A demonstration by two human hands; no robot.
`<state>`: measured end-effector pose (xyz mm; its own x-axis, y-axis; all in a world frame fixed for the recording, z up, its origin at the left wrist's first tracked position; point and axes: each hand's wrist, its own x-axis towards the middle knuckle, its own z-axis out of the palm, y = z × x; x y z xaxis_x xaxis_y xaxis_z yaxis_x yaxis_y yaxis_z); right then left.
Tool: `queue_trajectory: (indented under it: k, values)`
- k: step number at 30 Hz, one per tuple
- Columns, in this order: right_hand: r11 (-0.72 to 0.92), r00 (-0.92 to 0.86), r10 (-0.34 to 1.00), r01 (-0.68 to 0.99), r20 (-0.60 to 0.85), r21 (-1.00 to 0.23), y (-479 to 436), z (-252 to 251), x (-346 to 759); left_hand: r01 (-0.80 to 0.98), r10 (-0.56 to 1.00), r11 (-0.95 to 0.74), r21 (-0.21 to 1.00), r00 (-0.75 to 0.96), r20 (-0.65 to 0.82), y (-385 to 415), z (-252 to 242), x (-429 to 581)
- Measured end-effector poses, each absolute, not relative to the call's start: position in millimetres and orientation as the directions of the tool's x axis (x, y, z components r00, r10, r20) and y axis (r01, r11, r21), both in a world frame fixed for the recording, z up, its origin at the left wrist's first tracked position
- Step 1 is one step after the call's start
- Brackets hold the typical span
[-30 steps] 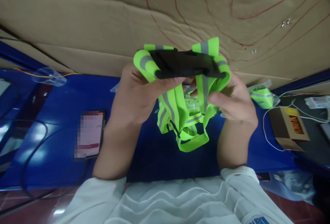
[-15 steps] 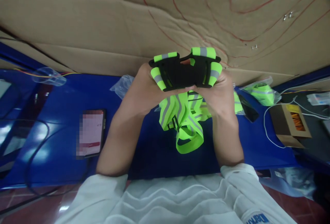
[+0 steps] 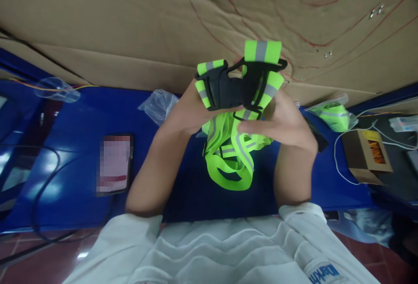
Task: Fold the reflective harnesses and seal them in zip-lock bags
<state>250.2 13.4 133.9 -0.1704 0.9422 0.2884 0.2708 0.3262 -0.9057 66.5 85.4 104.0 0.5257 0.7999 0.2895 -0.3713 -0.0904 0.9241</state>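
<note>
A black plastic buckle (image 3: 233, 91) is held up above the table, its two halves joined. Neon-yellow reflective webbing with a grey stripe loops through both its ends. My left hand (image 3: 192, 107) is closed around the buckle's left side, with its fingertips hidden behind. At the right end, my right hand (image 3: 285, 118) grips the strap (image 3: 243, 144) below the buckle, near a small black slider (image 3: 247, 114). One digit of it stretches left across the webbing. Its other fingers are mostly hidden. The rest of the webbing hangs in a loose bundle beneath both hands.
A phone (image 3: 115, 164) lies on the blue table (image 3: 78, 127) at left. Clear plastic bags (image 3: 159, 105) lie by my left forearm. To the right are a bagged yellow strap (image 3: 336, 114), a dark object (image 3: 321, 138) and an open cardboard box (image 3: 365, 155). A cardboard panel (image 3: 114, 27) stands behind.
My right hand has shifted down the strap, and one digit now lies over the webbing. The buckle has tilted, its right end higher, and the slider has come into view. The hanging loop has swung left.
</note>
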Motion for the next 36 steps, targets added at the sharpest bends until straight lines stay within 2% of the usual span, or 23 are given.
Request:
queue_trajectory:
  k: [2, 4, 8, 12, 15, 18, 20, 23, 26, 30, 32, 36]
  values:
    - [0.322, -0.272, 0.929, 0.256, 0.251, -0.912, 9, 143, 260, -0.314, 0.808, -0.053, 0.948, 0.544, 0.226, 84, 108, 67]
    - [0.291, -0.190, 0.951, 0.276, 0.245, -0.916, 5, 150, 262, -0.276, 0.815, -0.042, 0.960, 0.547, 0.193, 82, 111, 68]
    - [0.262, -0.007, 0.962, 0.324, 0.274, -0.909, -1, 153, 255, -0.277, 0.774, -0.054, 0.959, 0.595, 0.215, 81, 105, 72]
    - [0.306, 0.066, 0.940, 0.275, 0.335, -0.912, 0, 151, 256, -0.335, 0.678, 0.184, 0.924, 0.724, 0.128, 80, 94, 82]
    - [0.354, 0.078, 0.922, 0.232, 0.380, -0.906, 2, 151, 260, -0.309, 0.580, 0.374, 0.874, 0.814, 0.040, 79, 90, 86]
    - [0.432, 0.130, 0.876, 0.214, 0.464, -0.876, 3, 150, 264, -0.270, 0.522, 0.441, 0.856, 0.853, 0.000, 78, 89, 85]
    - [0.428, 0.141, 0.870, 0.260, 0.472, -0.866, 4, 149, 267, -0.252, 0.515, 0.448, 0.858, 0.857, -0.018, 77, 89, 85]
    - [0.386, 0.063, 0.898, 0.362, 0.435, -0.848, 5, 148, 273, -0.220, 0.501, 0.462, 0.859, 0.864, -0.048, 77, 85, 89]
    - [0.430, -0.092, 0.896, 0.427, 0.435, -0.796, 5, 150, 282, -0.205, 0.446, 0.487, 0.849, 0.894, -0.040, 78, 80, 95]
    - [0.469, -0.279, 0.880, 0.395, 0.383, -0.790, 2, 154, 294, -0.286, 0.470, 0.472, 0.834, 0.882, 0.036, 79, 78, 99]
    - [0.452, -0.283, 0.887, 0.376, 0.365, -0.809, 2, 153, 299, -0.314, 0.518, 0.448, 0.837, 0.855, 0.044, 78, 80, 99]
    - [0.356, -0.247, 0.928, 0.352, 0.281, -0.866, 1, 152, 301, -0.290, 0.605, 0.426, 0.857, 0.796, -0.031, 75, 92, 97]
